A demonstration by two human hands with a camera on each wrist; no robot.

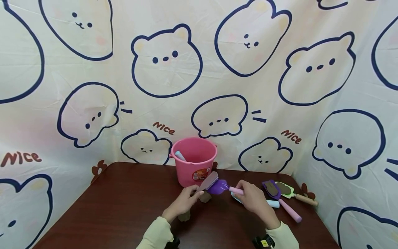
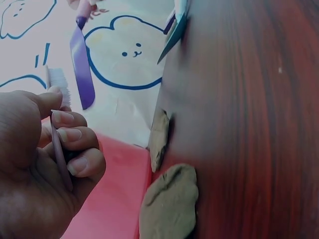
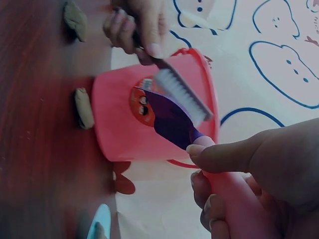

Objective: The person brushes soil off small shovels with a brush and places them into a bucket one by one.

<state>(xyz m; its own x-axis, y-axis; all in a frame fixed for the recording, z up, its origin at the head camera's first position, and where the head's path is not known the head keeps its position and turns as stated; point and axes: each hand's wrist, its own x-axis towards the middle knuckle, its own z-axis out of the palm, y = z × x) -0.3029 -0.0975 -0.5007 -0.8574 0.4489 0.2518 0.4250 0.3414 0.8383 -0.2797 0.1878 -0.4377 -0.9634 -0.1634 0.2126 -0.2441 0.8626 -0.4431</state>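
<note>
My left hand (image 1: 184,201) grips a pinkish brush (image 1: 207,181) by its handle, the white bristles (image 3: 180,94) turned towards a small purple shovel. My right hand (image 1: 254,197) holds that shovel by its pink handle (image 3: 238,201), fingers curled round it. Its purple blade (image 1: 219,187) is raised above the table, pointing left. Brush head and blade overlap in the head view; whether they touch I cannot tell. Behind them stands a pink bucket (image 1: 189,173). Two brown clay-like lumps lie below on the table, one flat piece (image 2: 172,204) and one narrower piece (image 2: 159,139).
A light blue tool (image 1: 273,203) lies under my right hand. To its right rest a purple trowel (image 1: 290,210) and a green trowel (image 1: 306,199), both bearing brown lumps. A light blue handle (image 1: 180,156) pokes up inside the bucket. Patterned cloth (image 1: 149,110) surrounds the brown table (image 1: 102,207).
</note>
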